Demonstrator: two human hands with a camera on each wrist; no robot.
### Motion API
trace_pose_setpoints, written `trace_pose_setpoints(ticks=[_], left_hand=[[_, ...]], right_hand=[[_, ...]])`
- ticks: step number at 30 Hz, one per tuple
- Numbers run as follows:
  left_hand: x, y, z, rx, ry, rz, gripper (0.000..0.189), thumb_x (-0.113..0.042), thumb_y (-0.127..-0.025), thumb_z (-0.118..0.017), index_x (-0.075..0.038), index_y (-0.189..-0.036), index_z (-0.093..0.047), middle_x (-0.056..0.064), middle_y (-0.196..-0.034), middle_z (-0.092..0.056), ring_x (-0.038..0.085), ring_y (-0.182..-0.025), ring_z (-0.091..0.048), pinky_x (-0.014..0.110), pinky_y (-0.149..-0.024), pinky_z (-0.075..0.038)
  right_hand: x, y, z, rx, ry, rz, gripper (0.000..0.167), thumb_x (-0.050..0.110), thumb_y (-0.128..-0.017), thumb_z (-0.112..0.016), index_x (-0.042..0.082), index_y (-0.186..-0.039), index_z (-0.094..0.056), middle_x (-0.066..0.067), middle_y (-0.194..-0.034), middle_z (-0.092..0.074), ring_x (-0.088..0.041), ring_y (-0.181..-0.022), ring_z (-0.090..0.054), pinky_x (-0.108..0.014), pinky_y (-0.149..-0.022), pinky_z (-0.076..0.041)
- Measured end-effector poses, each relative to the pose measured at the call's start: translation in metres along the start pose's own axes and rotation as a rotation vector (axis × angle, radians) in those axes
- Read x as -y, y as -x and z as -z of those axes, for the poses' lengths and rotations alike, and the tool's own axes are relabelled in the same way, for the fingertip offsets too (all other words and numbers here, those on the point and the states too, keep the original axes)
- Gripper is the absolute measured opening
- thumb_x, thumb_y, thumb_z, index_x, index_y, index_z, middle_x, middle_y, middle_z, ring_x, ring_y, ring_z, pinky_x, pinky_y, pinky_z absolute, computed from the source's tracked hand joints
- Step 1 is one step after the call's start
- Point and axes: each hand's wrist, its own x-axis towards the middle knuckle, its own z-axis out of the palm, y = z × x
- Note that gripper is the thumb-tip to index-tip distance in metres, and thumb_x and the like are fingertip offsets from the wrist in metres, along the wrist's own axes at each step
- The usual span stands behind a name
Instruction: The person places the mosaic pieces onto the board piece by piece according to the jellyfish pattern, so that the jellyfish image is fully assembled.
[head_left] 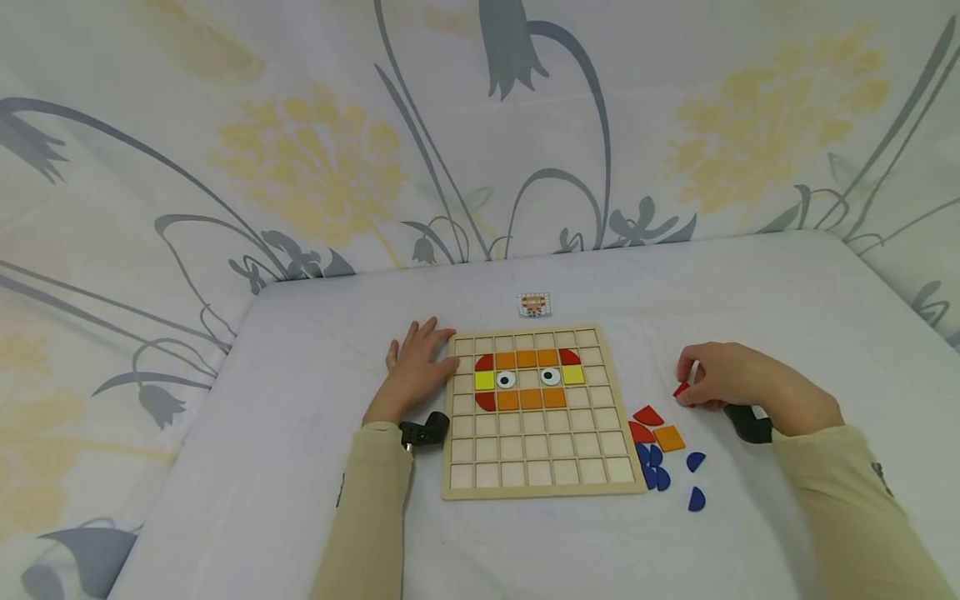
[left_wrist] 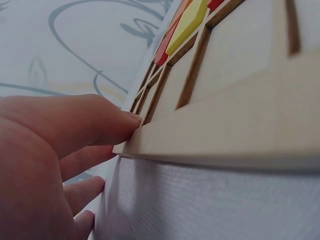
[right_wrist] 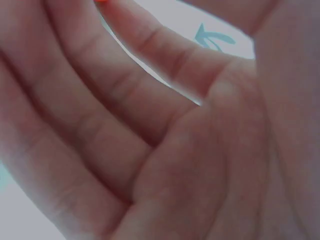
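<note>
Though most of the small red piece (head_left: 681, 389) is covered, its bare end slants leftward and nearward, pointing at the grid board (head_left: 543, 492); the other end runs back under the fingers. Full outline hidden — long axis cannot be told beyond that slant. Place: right of the board, apart from it, roughly level with its filled rows.

Right hand (head_left: 727, 375): thumb and forefinger closed in a pinch on the red piece, back of the hand up, knuckles bent, fingers directed toward the board. Forearm comes in from the near right.

Left hand (head_left: 414, 375) at the board's far left corner: thumb tip on the left rim, forefinger at the corner, other fingers spread outside the edge, loosely extended, gripping nothing. Forearm reaches almost straight out from the near side.

Board roughly square, near edge almost level. Against or just beside its right side: red quarter pieces (head_left: 648, 415), an orange square (head_left: 669, 438), blue half-rounds (head_left: 656, 456) — two more lie farther right. Beyond its far edge, a pattern card (head_left: 534, 305). In its farther cells, eye discs (head_left: 506, 379) between yellow squares (head_left: 484, 381).
</note>
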Motion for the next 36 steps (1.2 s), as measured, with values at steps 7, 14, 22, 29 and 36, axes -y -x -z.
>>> trace_pose_setpoints(ticks=[7, 14, 22, 29, 36], left_hand=[[0.001, 0.000, 0.000, -0.001, 0.004, -0.004, 0.048, -0.033, -0.086, -0.051, -0.019, -0.131, -0.044, 0.005, -0.147, -0.018, 0.026, -0.135, -0.002, 0.052, -0.101, 0.004], [0.001, -0.001, -0.001, 0.002, -0.006, -0.001, 0.048, -0.033, -0.086, -0.050, -0.019, -0.132, -0.044, 0.006, -0.147, -0.018, 0.026, -0.135, -0.002, 0.053, -0.101, 0.004], [0.001, 0.000, -0.001, -0.006, -0.004, 0.002, 0.048, -0.032, -0.086, -0.051, -0.019, -0.131, -0.045, 0.006, -0.147, -0.018, 0.026, -0.135, -0.003, 0.053, -0.101, 0.004], [0.001, 0.000, -0.001, -0.005, -0.006, 0.001, 0.048, -0.032, -0.086, -0.050, -0.019, -0.131, -0.044, 0.006, -0.147, -0.018, 0.026, -0.135, -0.003, 0.052, -0.101, 0.004], [0.002, 0.000, -0.002, -0.009, 0.000, -0.005, 0.047, -0.031, -0.086, -0.050, -0.019, -0.131, -0.044, 0.006, -0.147, -0.018, 0.026, -0.135, -0.003, 0.053, -0.101, 0.005]], right_hand=[[0.005, -0.004, -0.003, -0.086, 0.037, 0.049, 0.026, 0.023, -0.075, -0.070, 0.008, -0.091, -0.056, -0.002, -0.069, -0.050, -0.015, -0.059, -0.048, -0.028, -0.055, -0.041], [0.008, -0.009, -0.005, -0.112, 0.039, 0.090, 0.029, 0.020, -0.077, -0.069, 0.009, -0.100, -0.056, -0.003, -0.075, -0.051, -0.016, -0.064, -0.048, -0.028, -0.059, -0.043], [0.014, -0.014, -0.010, -0.160, 0.055, 0.150, 0.030, 0.019, -0.078, -0.068, 0.011, -0.106, -0.059, -0.002, -0.082, -0.053, -0.019, -0.074, -0.048, -0.030, -0.063, -0.043], [0.019, -0.017, -0.016, -0.184, 0.062, 0.205, 0.030, 0.019, -0.078, -0.067, 0.013, -0.107, -0.060, 0.000, -0.082, -0.052, -0.018, -0.076, -0.047, -0.030, -0.065, -0.042], [0.027, -0.020, -0.021, -0.205, 0.057, 0.240, 0.028, 0.017, -0.080, -0.066, 0.015, -0.107, -0.063, 0.002, -0.087, -0.056, -0.017, -0.079, -0.049, -0.034, -0.071, -0.045]])
